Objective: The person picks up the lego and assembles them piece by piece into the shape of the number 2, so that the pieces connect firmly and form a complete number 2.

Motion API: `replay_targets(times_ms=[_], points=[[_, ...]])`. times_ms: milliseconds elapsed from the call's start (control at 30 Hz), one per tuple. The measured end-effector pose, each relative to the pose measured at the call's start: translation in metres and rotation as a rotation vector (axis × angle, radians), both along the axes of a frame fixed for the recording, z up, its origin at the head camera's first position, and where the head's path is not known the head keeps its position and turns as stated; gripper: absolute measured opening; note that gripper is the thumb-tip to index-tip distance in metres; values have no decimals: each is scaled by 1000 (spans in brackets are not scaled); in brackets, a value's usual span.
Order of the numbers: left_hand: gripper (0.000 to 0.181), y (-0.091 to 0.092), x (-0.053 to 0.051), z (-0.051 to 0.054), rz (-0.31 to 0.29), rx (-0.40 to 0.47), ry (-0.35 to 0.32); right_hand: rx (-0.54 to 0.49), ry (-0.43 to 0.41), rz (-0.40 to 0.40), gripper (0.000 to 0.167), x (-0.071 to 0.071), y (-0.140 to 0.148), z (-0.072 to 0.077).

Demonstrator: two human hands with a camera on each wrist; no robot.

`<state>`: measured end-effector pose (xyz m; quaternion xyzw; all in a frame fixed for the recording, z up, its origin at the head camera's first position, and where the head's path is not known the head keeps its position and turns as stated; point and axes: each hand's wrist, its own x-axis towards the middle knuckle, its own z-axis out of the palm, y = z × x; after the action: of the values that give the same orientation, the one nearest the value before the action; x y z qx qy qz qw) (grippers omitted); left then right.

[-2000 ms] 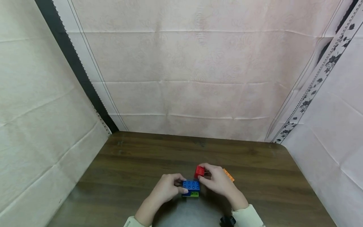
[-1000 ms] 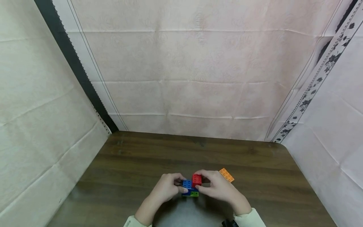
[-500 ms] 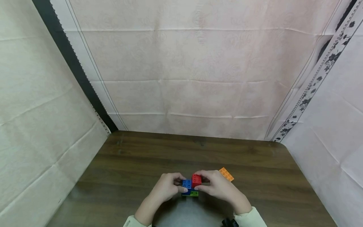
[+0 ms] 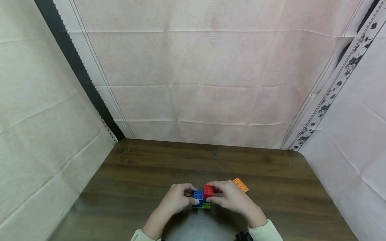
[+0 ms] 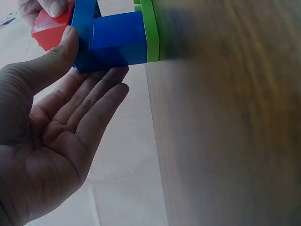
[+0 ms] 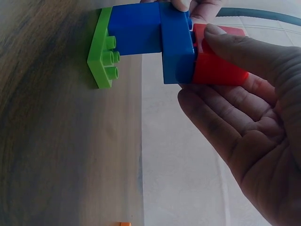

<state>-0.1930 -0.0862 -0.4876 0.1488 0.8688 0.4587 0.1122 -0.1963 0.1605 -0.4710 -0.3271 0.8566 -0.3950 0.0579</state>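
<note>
A small stack of toy building bricks stands on the table in the head view. At its bottom lies a thin green plate (image 4: 206, 205), with bare studs on its right part. A blue block (image 5: 120, 37) rises from the plate's left part, and a longer blue brick (image 6: 178, 54) lies across it, overhanging to the right. My left hand (image 4: 178, 198) holds the blue bricks at the left end between thumb and fingers. On the right end of the upper blue brick sits a red brick (image 4: 208, 192), pinched by my right hand (image 4: 230, 194); its studs face up.
An orange studded plate (image 4: 240, 184) lies on the brown wooden table (image 4: 144, 164), just beyond my right hand. Pale cloth (image 4: 193, 73) hangs behind the table and on both sides. A black device (image 4: 243, 236) is at my right wrist.
My right hand has brought the red brick left and down from beside the stack onto the right end of the upper blue brick. My left hand has kept its hold.
</note>
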Motion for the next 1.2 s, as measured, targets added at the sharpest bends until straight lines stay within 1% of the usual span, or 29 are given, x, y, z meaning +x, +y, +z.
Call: replay_targets(times_ms=[633,867,1200], points=[[21,0,-1,-3,7,-10,-1,3,31,-6,33,0,0,-2],[20,1,0,-1,9,-8,-8,2,26,-2,32,0,0,-2],[22,-1,-2,-1,4,-8,0,-11,40,8,32,-1,0,-2]])
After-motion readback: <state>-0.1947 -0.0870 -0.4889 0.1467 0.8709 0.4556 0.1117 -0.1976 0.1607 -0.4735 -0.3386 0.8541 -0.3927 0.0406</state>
